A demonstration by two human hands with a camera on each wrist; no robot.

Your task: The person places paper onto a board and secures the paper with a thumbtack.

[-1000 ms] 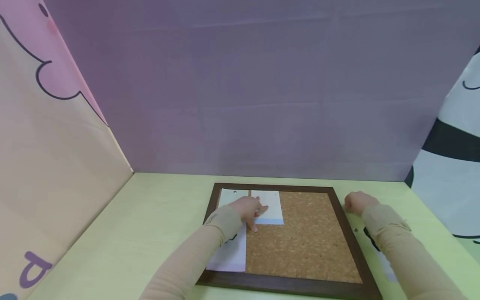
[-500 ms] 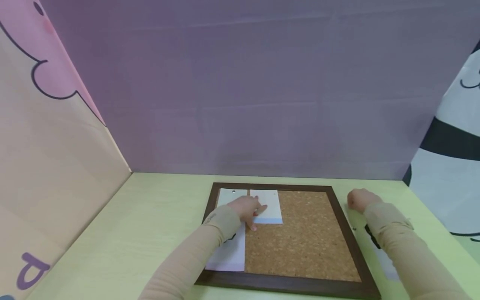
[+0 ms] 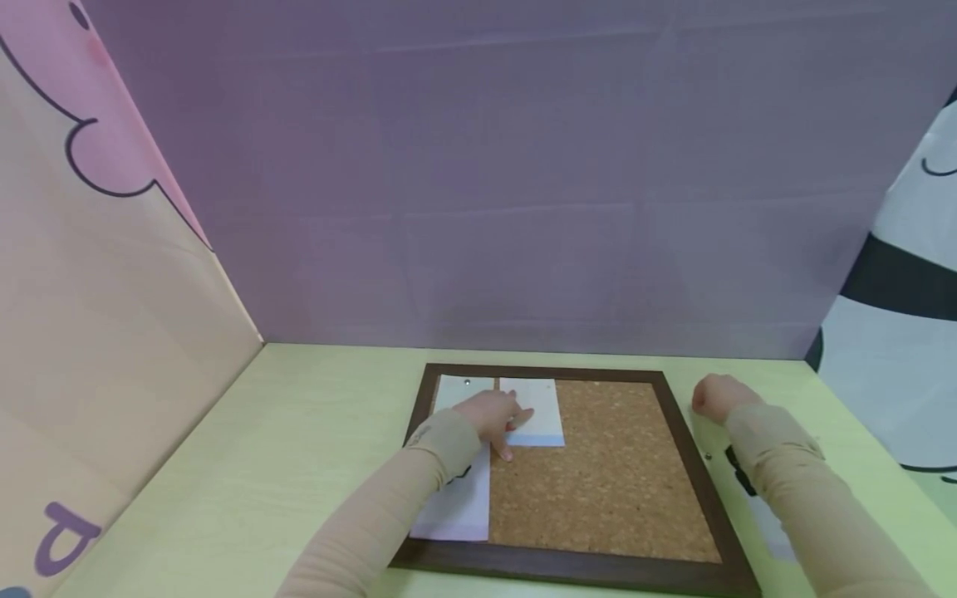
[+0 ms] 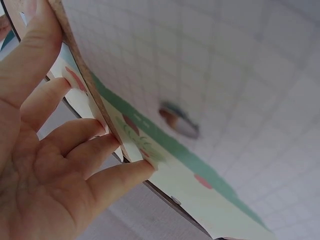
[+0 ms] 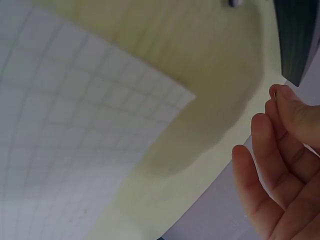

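Note:
My left hand (image 3: pixel 489 415) lies across two paper sheets on a framed corkboard (image 3: pixel 598 473), fingers spread and tips touching the smaller sheet (image 3: pixel 544 423). In the left wrist view its fingertips meet papers with green and red prints. The longer sheet (image 3: pixel 452 511) is partly under my forearm; a silver thumbtack (image 3: pixel 467 382) sits at its top. Beyond the board's right frame, my right hand (image 3: pixel 721 399) is just above the table. In the right wrist view its thumb and index finger (image 5: pixel 272 90) pinch what seems a thumbtack; only a thin edge shows.
Another small tack (image 3: pixel 708 456) lies by the right frame. A further sheet (image 3: pixel 773 531) with a black marking is partly hidden under my right sleeve; its grid paper (image 5: pixel 75 125) fills the right wrist view's left. A purple-grey wall (image 3: pixel 523 166) stands behind the table.
My right hand has shifted slightly right, away from the board's frame. The left hand stays on the sheets.

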